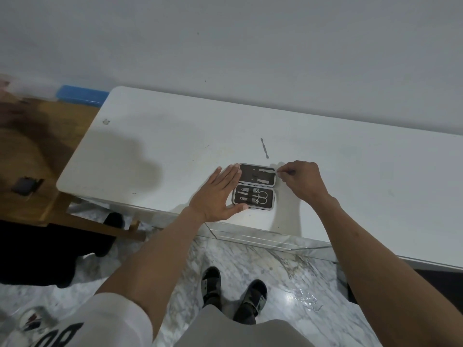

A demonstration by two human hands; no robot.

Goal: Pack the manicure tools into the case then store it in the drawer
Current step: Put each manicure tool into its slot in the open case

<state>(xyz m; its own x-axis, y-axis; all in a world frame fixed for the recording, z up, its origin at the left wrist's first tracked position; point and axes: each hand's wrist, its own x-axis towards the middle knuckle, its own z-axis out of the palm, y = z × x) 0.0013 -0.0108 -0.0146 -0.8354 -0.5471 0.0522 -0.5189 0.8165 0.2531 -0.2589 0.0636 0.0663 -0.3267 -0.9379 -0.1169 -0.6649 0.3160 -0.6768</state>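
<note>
An open dark manicure case lies flat on the white dresser top, near its front edge. Its near half holds scissors, a clipper and other small tools in loops. My left hand lies flat against the case's left side, fingers spread, bracing it. My right hand pinches the end of a thin metal tool that lies across the far half of the case. Another slim metal tool rests loose on the dresser top just beyond the case.
A wooden table stands to the left with a blue box and a dark small object. The wall runs along the back. Marble floor and my feet lie below the dresser's front edge.
</note>
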